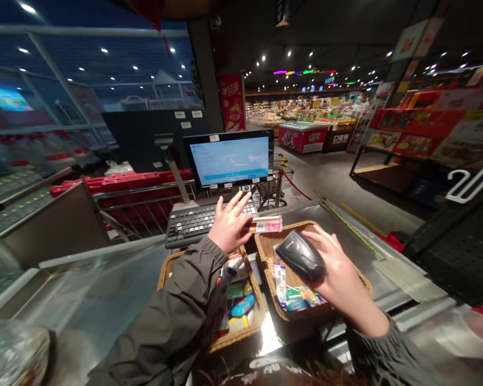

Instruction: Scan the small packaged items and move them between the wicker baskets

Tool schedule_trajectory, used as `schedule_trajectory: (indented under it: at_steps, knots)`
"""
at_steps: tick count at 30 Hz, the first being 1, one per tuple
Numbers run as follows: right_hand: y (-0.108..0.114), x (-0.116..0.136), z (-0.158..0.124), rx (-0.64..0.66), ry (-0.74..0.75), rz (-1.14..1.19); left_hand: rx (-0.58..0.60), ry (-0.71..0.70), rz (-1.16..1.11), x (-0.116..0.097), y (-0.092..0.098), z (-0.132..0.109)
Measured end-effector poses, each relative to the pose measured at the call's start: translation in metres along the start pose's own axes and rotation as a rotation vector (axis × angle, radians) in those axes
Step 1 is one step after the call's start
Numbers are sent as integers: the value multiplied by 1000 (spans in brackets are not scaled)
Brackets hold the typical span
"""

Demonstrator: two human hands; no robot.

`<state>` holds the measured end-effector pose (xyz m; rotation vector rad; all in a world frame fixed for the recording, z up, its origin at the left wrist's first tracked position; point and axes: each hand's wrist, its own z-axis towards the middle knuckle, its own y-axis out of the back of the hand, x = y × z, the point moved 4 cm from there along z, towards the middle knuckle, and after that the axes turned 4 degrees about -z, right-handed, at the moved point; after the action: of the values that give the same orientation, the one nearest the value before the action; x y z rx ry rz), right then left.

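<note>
Packet (272, 223), pinched by the left hand (230, 224) near the right basket's far rim (270, 242), shows a barcode (261, 227), print too small to read, one end hidden; a scanner (300, 255), underside hidden, fills the grasping right hand (342, 271); beyond, a black stand (338, 140) reads "P", the rest blurred.

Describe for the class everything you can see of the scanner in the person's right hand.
The scanner is black or nearly so, with a smooth, rounded casing that looks like hard plastic. A small pale mark sits on its top, and light glints off its surface. It lies at a slant, one end toward the picture's upper left. The right hand holds it from the right, hiding any handle. It is held above the right-hand basket; its underside cannot be seen.
</note>
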<state>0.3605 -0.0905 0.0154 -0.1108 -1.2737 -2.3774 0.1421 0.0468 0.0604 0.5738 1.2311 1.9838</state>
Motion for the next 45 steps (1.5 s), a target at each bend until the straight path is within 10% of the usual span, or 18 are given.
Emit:
schedule_trajectory:
  at_steps: [23,34,45]
  knots:
    - [-29,85,1,106,102,25,-48,145,-36,51,29,-92]
    - [-48,106,5,193,125,40,15,245,-55,73,16,-152]
    - [-60,113,10,233,146,58,318,342,-131,86,-21,-219]
